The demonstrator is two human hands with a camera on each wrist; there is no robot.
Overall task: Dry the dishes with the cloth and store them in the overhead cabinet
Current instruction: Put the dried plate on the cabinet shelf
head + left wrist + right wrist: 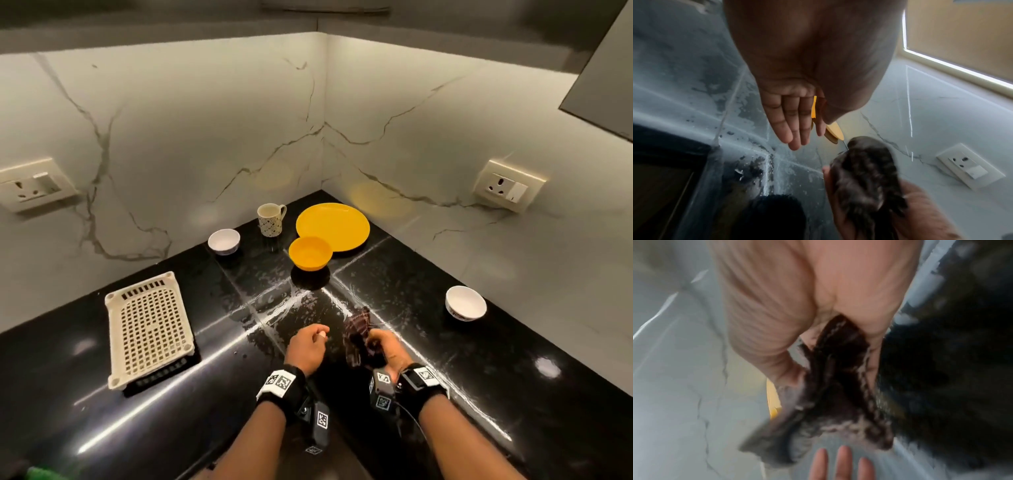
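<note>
My right hand (383,344) grips a dark patterned cloth (358,334) bunched above the wet black counter; the right wrist view shows the cloth (830,392) hanging from my closed fingers. My left hand (310,342) hovers just left of it, holding nothing, its fingers (795,123) straight and relaxed. At the back corner sit a yellow plate (334,224), a yellow bowl (310,253), a patterned mug (270,219) and a small white bowl (224,241). Another white bowl (466,303) stands at the right.
A cream plastic drying rack (149,329) lies upside down on the left of the black counter (102,411). Water streaks cover the middle tiles. Wall sockets (507,186) sit on both marble walls. A dark cabinet door (603,89) hangs at the upper right.
</note>
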